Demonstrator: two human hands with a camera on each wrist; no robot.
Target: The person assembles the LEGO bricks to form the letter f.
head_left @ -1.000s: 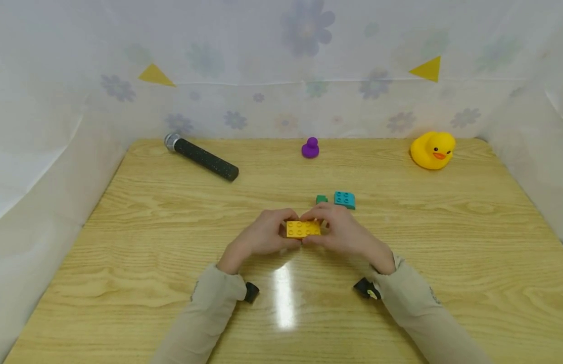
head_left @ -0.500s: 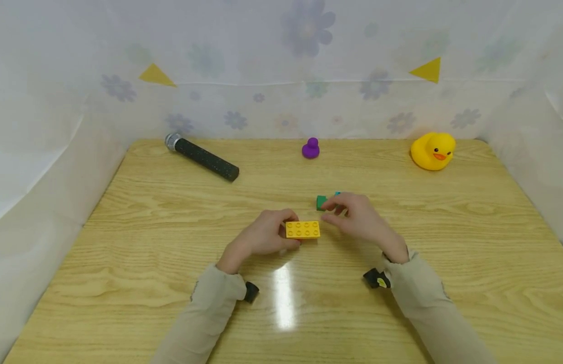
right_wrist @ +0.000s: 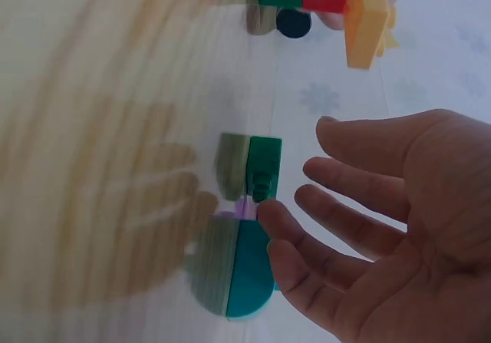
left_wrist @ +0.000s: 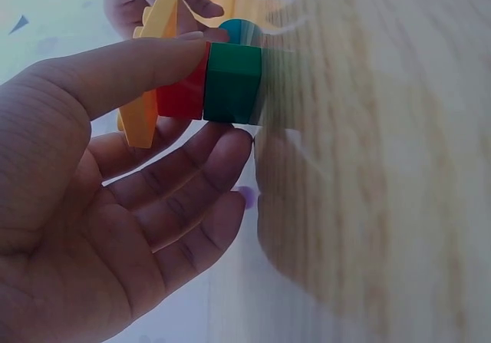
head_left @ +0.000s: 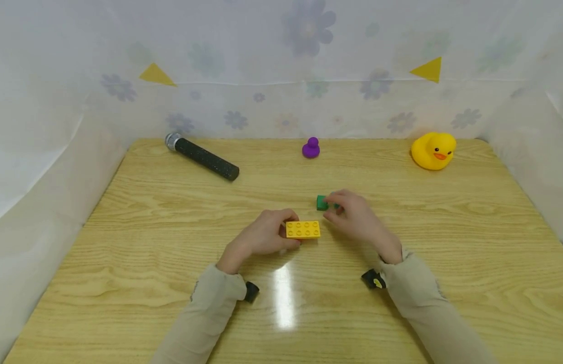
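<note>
My left hand (head_left: 265, 233) grips a small stack of toy building bricks in the middle of the table. Seen from the left wrist, a green brick (left_wrist: 232, 84) is lowest, a red brick (left_wrist: 181, 91) sits on it, and a yellow studded brick (head_left: 302, 229) tops the stack. The thumb presses one side, fingers the other. My right hand (head_left: 359, 218) hovers to the right with loosely bent fingers, holding nothing. Its fingertips are right by a loose green brick (right_wrist: 265, 159) and a teal rounded brick (right_wrist: 253, 270); the hand mostly hides the teal one in the head view.
Along the back of the wooden table (head_left: 149, 242) lie a black microphone (head_left: 204, 157), a small purple knob-shaped toy (head_left: 311, 148) and a yellow rubber duck (head_left: 433, 151). A white flowered curtain (head_left: 263, 50) stands behind and at both sides.
My right hand has let go of the yellow brick and moved right and away from me to the loose green and teal bricks. My left hand has stayed put with the stack.
</note>
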